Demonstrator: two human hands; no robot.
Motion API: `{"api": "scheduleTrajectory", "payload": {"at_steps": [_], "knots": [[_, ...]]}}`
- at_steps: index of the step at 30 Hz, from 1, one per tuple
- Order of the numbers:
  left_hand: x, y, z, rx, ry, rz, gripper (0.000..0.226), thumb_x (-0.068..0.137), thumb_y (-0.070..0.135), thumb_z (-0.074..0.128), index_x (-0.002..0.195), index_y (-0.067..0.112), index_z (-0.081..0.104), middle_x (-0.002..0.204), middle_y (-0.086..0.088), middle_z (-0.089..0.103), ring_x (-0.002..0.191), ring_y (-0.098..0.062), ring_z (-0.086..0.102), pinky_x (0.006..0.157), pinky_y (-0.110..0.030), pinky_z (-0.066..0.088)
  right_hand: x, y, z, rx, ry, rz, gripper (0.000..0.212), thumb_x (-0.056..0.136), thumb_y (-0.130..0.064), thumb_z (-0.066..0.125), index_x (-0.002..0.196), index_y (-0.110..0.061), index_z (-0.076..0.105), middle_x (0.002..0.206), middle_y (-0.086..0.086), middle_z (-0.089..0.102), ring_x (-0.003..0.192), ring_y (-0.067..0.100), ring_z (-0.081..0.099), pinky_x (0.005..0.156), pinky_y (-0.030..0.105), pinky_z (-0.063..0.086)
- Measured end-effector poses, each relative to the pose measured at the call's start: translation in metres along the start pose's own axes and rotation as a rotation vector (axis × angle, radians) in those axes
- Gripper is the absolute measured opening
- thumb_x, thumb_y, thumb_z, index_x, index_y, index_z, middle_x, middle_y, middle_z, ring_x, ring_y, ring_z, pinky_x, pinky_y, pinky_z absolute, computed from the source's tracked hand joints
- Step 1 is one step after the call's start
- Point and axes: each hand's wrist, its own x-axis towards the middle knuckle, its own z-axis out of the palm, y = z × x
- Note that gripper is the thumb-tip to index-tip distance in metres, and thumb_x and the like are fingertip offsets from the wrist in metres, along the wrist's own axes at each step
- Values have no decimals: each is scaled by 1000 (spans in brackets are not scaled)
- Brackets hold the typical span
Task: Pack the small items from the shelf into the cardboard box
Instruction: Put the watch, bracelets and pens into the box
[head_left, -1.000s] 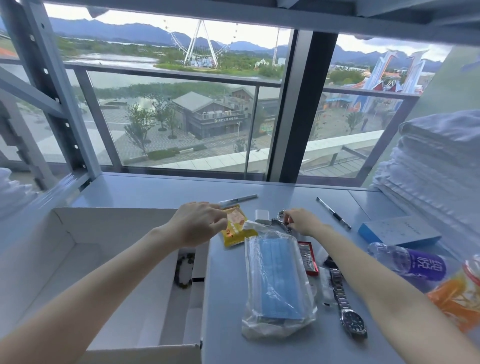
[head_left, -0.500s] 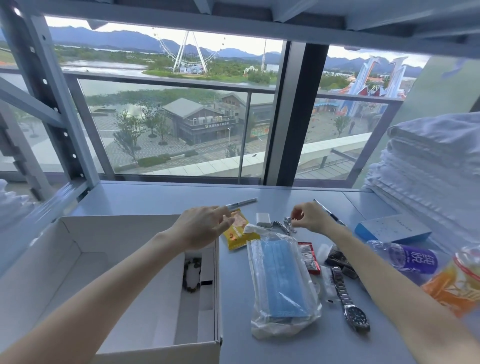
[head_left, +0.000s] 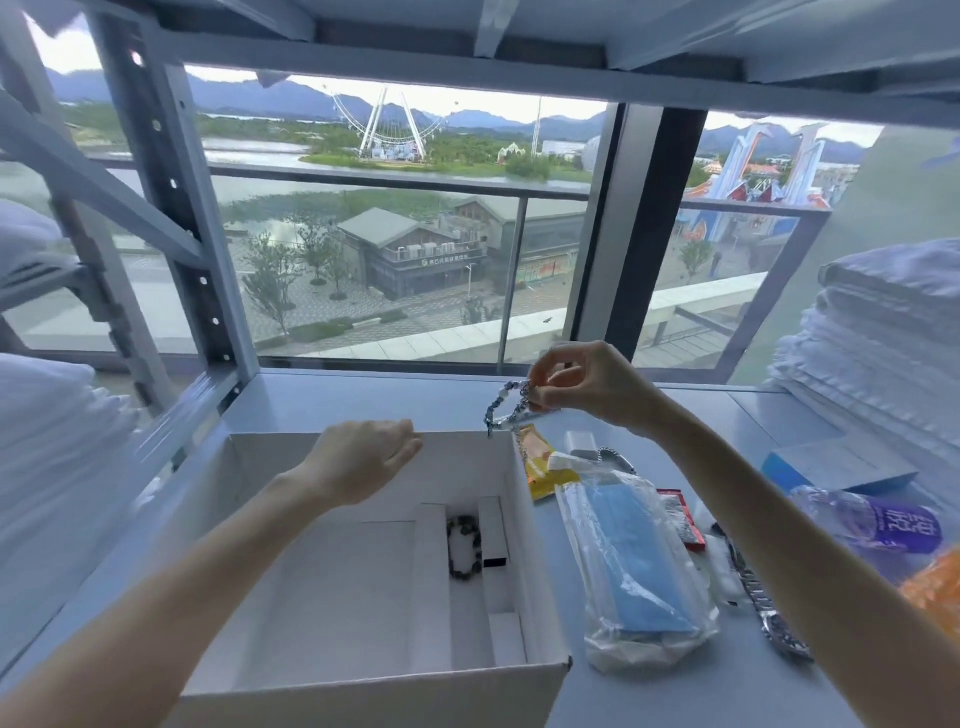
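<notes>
The lift-and-carry step is judged to be in hand. A pale beaded bracelet (head_left: 506, 408) is pinched between the thumb and fingers (head_left: 545, 387) of the right hand (head_left: 587, 384). It is held clear of the shelf (head_left: 363, 400) and dangles just above the far right corner of the cardboard box (head_left: 374, 699), at 1 o'clock from the box's middle. The left hand (head_left: 363, 462) is poised over the box's far wall at 12 o'clock, its fingers loosely curled with nothing seen in them.

One dark bead bracelet (head_left: 464, 545) is already lying inside the box. Much is left to be packed at 3 o'clock: a yellow sachet (head_left: 540, 467), a bagged pack of blue masks (head_left: 634, 561), a red packet (head_left: 680, 519) and a steel wristwatch (head_left: 769, 608).

Next, a short move toward 9 o'clock and a lowering before release are called for, so the beads are dropped inside the wall.

White characters are seen on the purple label of a bottle (head_left: 893, 525), but cannot be read with certainty. Print on the sachet and red packet is too small to be made out.
</notes>
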Motion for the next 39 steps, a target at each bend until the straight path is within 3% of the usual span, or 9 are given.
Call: {"api": "scheduleTrajectory", "payload": {"at_steps": [4,7,11,14,24,30,33,39], "knots": [[2,-9,0,-19,11,32,28,98,41,31,96,20,50,103,-2,66,91,-27,60,64,-31,34,4,-12,31,-52,-128,32,13,75,-3,73,82,-12,67,75,-5,71,70,4,70,76,23,58],[1,-16,2,-11,14,44,29,98,40,31,99,19,50,104,-4,65,92,-28,60,64,-31,35,1,-17,46,-102,-208,49,11,76,-6,73,81,-14,67,75,-4,71,69,2,69,70,15,55],[3,-15,2,23,3,49,31,98,40,31,101,16,50,106,-6,65,93,-29,60,64,-31,36,0,-29,56,24,-184,36,12,75,-6,73,80,-16,68,75,-4,72,72,7,70,72,17,55],[3,-15,3,25,-2,55,30,98,40,32,99,15,50,104,-7,65,92,-30,60,64,-32,36,2,-34,60,-146,-207,-46,14,74,-6,74,79,-17,69,77,-3,72,72,6,70,75,24,58],[4,-16,3,4,-15,63,26,98,38,33,101,18,50,106,-6,64,93,-30,59,65,-31,35,9,-3,86,-500,-298,26,9,73,-7,70,77,-16,69,76,-7,65,69,5,64,66,13,51],[5,-16,5,15,0,62,26,97,38,35,99,16,49,106,-7,64,94,-31,59,64,-31,32,12,8,107,-744,-288,22,7,73,-13,65,75,-18,69,80,-6,65,76,15,61,71,34,53],[5,-14,5,6,3,59,22,97,37,36,98,19,49,108,-6,64,95,-31,59,64,-31,31,14,11,115,-912,-284,60,13,74,-10,61,78,-18,72,87,-3,68,81,20,62,71,37,54],[5,-15,5,14,7,54,24,96,37,38,101,17,49,111,-7,64,99,-31,59,66,-31,32,16,15,115,-867,-212,89,22,79,-8,60,88,-22,74,98,-5,70,89,19,64,79,34,53]]}}
